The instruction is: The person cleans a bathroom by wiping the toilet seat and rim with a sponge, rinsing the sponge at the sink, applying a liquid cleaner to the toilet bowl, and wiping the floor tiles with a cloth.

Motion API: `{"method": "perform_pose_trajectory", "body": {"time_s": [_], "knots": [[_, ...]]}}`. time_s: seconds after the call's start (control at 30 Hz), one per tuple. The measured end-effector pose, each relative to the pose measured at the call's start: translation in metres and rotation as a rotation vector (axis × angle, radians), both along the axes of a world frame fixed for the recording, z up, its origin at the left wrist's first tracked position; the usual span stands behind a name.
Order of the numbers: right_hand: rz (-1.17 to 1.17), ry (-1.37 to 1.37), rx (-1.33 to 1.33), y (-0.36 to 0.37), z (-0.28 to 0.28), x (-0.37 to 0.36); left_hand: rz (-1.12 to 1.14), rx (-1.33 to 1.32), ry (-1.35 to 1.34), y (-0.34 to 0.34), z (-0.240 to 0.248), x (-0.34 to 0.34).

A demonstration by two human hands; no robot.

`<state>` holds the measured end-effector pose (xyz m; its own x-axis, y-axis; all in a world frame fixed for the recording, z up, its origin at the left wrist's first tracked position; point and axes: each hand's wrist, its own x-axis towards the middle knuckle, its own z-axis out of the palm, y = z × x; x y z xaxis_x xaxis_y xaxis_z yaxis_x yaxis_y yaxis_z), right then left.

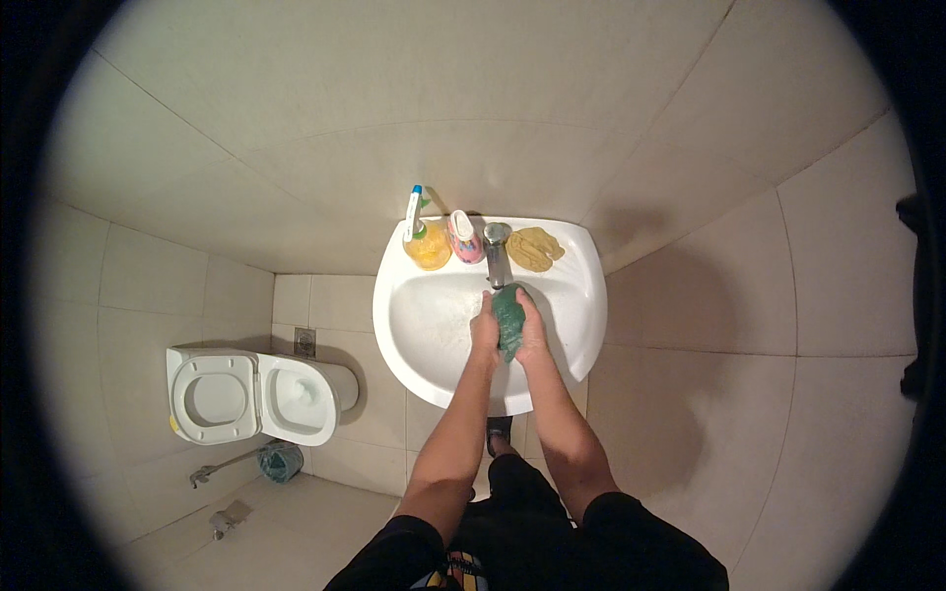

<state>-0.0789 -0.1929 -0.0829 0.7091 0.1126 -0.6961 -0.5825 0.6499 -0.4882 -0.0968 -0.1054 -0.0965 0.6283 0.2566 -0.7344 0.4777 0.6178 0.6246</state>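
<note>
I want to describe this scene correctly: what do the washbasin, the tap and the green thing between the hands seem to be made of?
Washbasin: probably glazed ceramic, white and smooth with a soft shine. Tap: looks like metal, grey and reflective. Green cloth, pressed between the left hand and right hand: seemingly soft fabric or a scrubbing pad, matte and crumpled; too small to tell which.

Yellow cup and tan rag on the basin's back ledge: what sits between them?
In the head view, a pink container and the metal tap stand between the yellow cup and the tan rag.
</note>
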Motion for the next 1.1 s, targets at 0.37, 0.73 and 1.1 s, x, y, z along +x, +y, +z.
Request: {"method": "perform_pose_trajectory", "body": {"time_s": [0.37,0.73,1.1], "knots": [[0.041,-0.55,-0.558,0.031,-0.012,-0.01,0.084,-0.581,-0.045,0.031,-0.031,0.016],[-0.245,-0.034,-0.125,0.05,-0.018,0.01,0.21,0.133,-0.025,0.028,0.01,0.027],[0.738,0.138,-0.373,0.013,-0.037,0.073,0.004,0.082,-0.187,0.041,-0.003,0.019]]}}
